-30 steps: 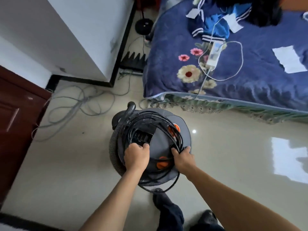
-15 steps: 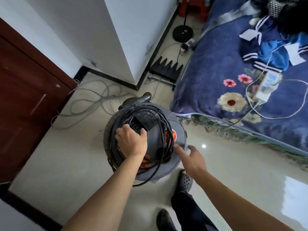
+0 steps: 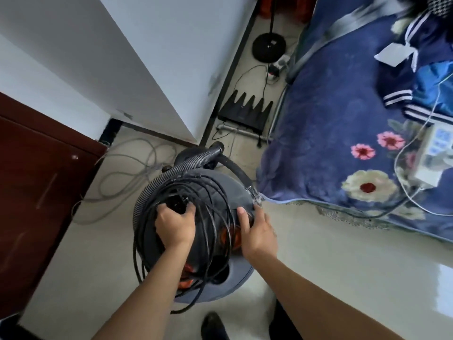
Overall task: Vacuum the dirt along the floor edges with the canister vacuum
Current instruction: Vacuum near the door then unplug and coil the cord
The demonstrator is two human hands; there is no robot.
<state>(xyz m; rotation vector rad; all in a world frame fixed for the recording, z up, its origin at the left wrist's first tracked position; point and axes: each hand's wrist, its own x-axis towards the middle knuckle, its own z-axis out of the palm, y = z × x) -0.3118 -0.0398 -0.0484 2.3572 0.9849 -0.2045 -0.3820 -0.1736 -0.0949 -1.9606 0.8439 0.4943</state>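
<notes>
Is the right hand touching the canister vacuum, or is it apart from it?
Touching. In the head view the right hand lies flat on the top of the canister vacuum, its fingers pressed on the grey lid with no gap.

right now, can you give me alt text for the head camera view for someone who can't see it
Seen from above, a person's left hand grips the handle atop a grey canister vacuum wrapped in black power cord, while the right hand rests flat on its lid. The vacuum sits on a glossy tile floor beside a bed with a blue floral blanket.
</notes>
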